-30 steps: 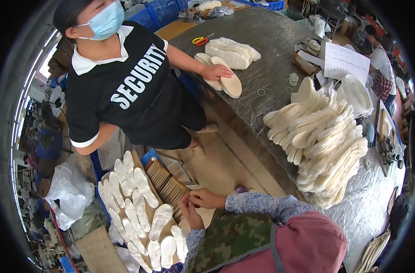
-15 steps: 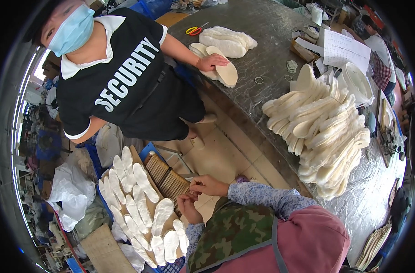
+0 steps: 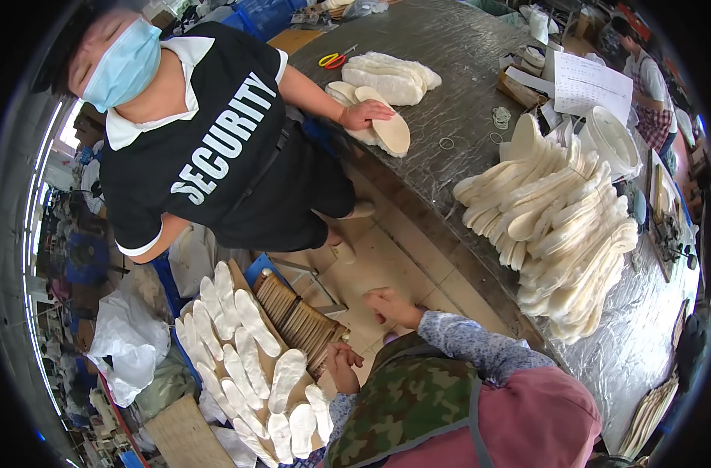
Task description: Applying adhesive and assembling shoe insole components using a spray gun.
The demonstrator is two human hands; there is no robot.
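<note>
My left hand (image 3: pixel 344 368), fingers curled together, is beside the lower right end of a banded row of tan slat-like pieces (image 3: pixel 299 316). Whether anything is in its fingers is too small to tell. My right hand (image 3: pixel 394 306) hangs over the floor to the right of it, loosely closed; its fingertips and any contents are hidden. Just left of my left hand, several white fleecy insoles (image 3: pixel 250 363) lie in rows on a brown board (image 3: pixel 241 279). Both of my forearms wear floral sleeves.
A co-worker in black stands across from me, hand (image 3: pixel 365 114) on cream insoles (image 3: pixel 388 131) on the metal table (image 3: pixel 437 183). A large insole heap (image 3: pixel 558 234) covers its right part. Red-and-yellow scissors (image 3: pixel 336 58), rubber bands (image 3: pixel 447 143) and a white bucket (image 3: pixel 609 140) are there too.
My hands, close together before, are now apart. The right has moved right and a little up, the left slightly right and down. The co-worker's hand stays on the insoles.
</note>
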